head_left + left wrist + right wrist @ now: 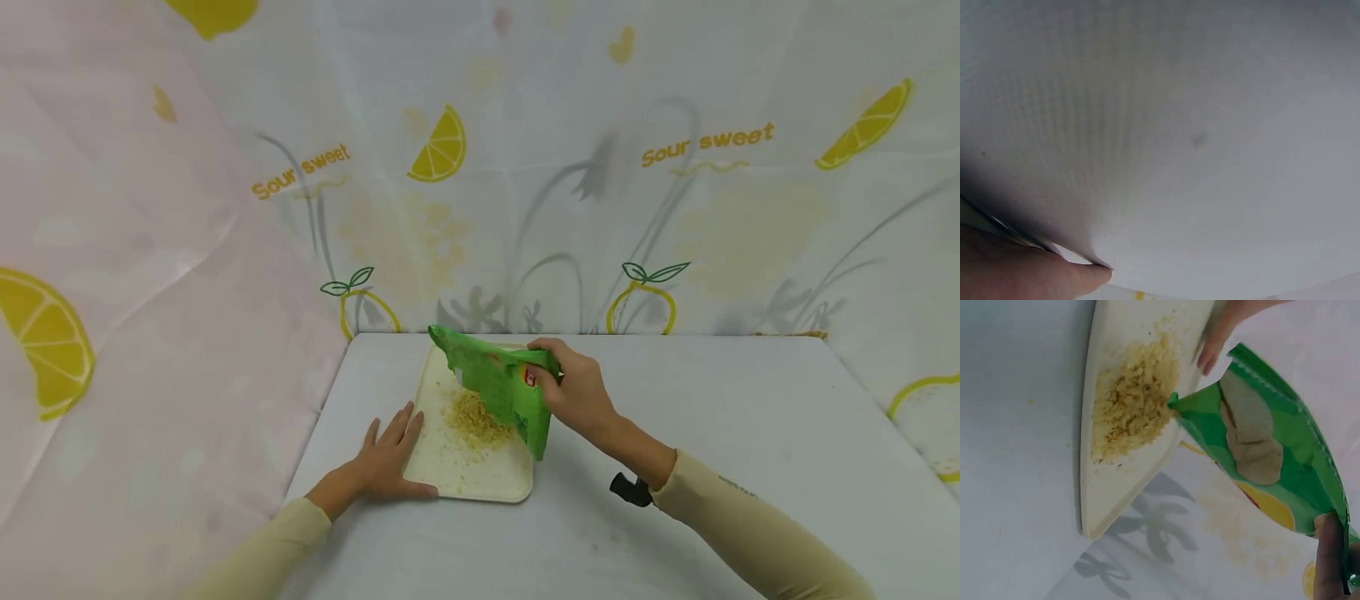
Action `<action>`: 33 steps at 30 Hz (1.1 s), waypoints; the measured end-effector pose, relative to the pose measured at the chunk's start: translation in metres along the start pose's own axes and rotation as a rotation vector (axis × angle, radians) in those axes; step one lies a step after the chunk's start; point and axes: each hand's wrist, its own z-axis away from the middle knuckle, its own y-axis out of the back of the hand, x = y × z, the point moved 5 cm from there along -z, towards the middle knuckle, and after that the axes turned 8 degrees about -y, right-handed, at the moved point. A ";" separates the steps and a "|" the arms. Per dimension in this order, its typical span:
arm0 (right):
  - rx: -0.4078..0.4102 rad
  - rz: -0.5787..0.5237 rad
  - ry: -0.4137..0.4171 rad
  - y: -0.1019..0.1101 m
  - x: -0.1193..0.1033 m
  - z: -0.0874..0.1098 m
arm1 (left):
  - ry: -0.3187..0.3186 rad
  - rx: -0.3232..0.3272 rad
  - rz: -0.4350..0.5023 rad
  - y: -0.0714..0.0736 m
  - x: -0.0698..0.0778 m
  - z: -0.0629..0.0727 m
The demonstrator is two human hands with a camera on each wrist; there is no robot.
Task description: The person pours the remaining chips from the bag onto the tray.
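Note:
My right hand [579, 390] pinches a green snack chip bag [491, 379] by its side, fingers on one face and thumb on the other. The bag is tilted over a cream rectangular tray [442, 479]. On the tray lies a heap of crushed yellow chips [474, 421], partly hidden by the bag in the head view. In the right wrist view, a corner of the bag overlaps the edge of the crumbs [1135, 400]. My left hand [384, 465] rests spread along the tray's left edge, its thumb at the near edge. Mostly white cloth fills the left wrist view.
The tray lies on a table with a white cloth [712, 417]. A lemon-print curtain [510, 167] hangs behind and on the left. A black wrist device [630, 490] shows beneath the right forearm. Small crumbs [1030, 400] are scattered on the cloth beside the tray.

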 end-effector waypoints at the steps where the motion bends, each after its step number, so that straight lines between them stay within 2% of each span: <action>1: -0.003 -0.001 -0.008 -0.002 0.000 0.000 | 0.000 0.000 0.006 0.000 0.000 0.001; 6: 0.051 -0.009 0.034 0.002 -0.003 0.000 | -0.007 0.016 0.029 -0.002 0.000 0.003; 11: 0.212 -0.064 0.094 0.019 -0.011 -0.001 | 0.003 0.006 0.010 -0.004 -0.002 0.002; 12: 0.223 -0.074 0.088 0.020 -0.011 -0.001 | 0.006 0.003 0.005 -0.004 -0.003 0.001; 14: 0.204 -0.074 0.062 0.016 -0.009 0.000 | 0.010 -0.003 0.009 -0.004 -0.005 0.000; 19: 0.101 -0.009 -0.012 0.002 0.002 0.007 | 0.016 -0.018 0.009 -0.008 -0.007 -0.002; 23: 0.129 -0.022 0.013 0.006 0.001 0.008 | 0.018 -0.018 0.015 -0.009 -0.005 0.000; 28: 0.265 -0.101 0.096 0.017 -0.007 0.004 | 0.016 -0.026 0.013 -0.011 -0.006 0.000; 30: 0.246 -0.104 0.092 0.014 -0.005 0.003 | 0.018 -0.019 0.007 -0.010 -0.007 0.000; 33: 0.153 -0.084 0.043 0.002 0.003 0.007 | 0.011 -0.015 0.009 -0.011 -0.006 -0.001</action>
